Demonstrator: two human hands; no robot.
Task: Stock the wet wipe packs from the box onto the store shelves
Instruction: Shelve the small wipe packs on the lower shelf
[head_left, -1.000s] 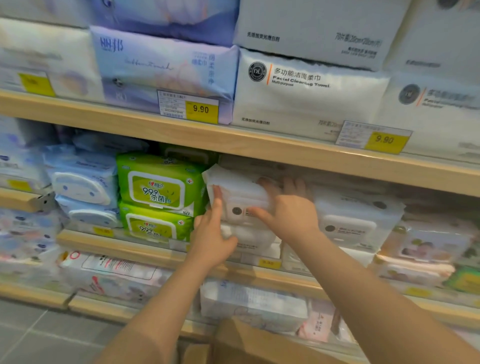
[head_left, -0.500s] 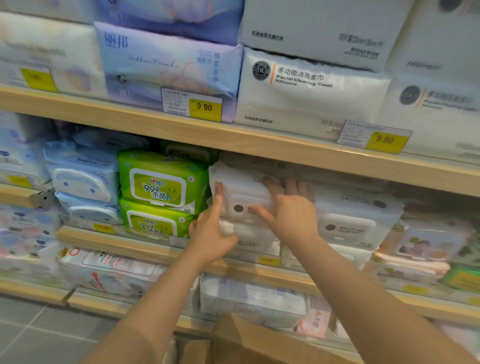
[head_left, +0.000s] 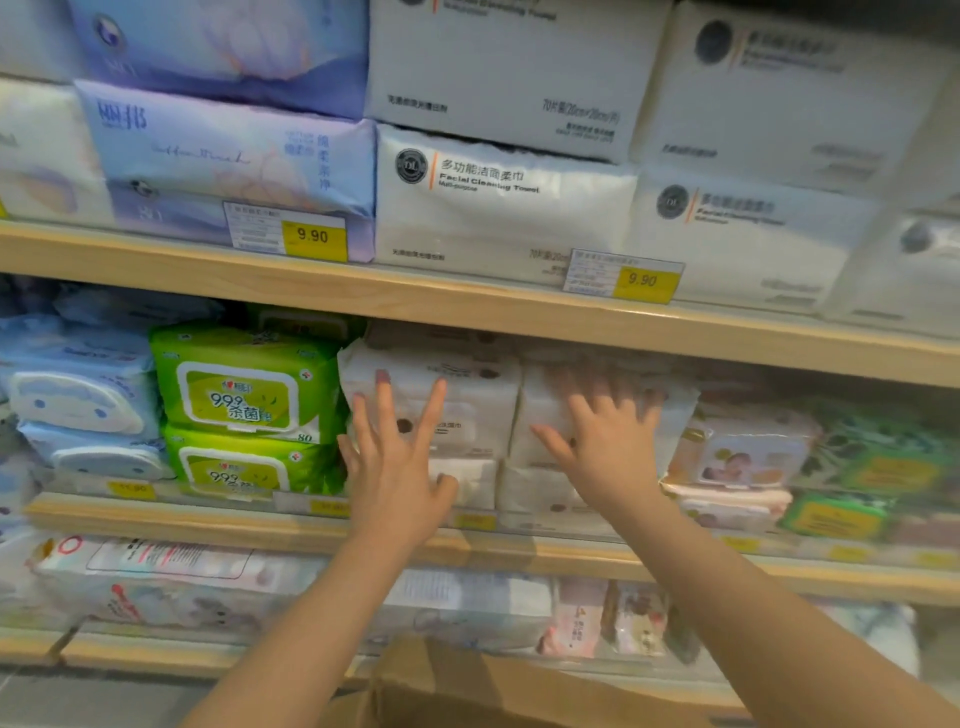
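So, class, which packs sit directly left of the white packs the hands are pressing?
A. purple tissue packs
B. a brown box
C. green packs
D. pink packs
C: the green packs sit against the left side of the white packs under the left hand.

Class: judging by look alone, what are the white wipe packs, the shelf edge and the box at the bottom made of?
White wipe packs: soft plastic film, probably; it creases and shines faintly.
Shelf edge: pale wood or wood-look laminate, matt, with visible grain.
Box: brown cardboard, dull, with a folded flap.
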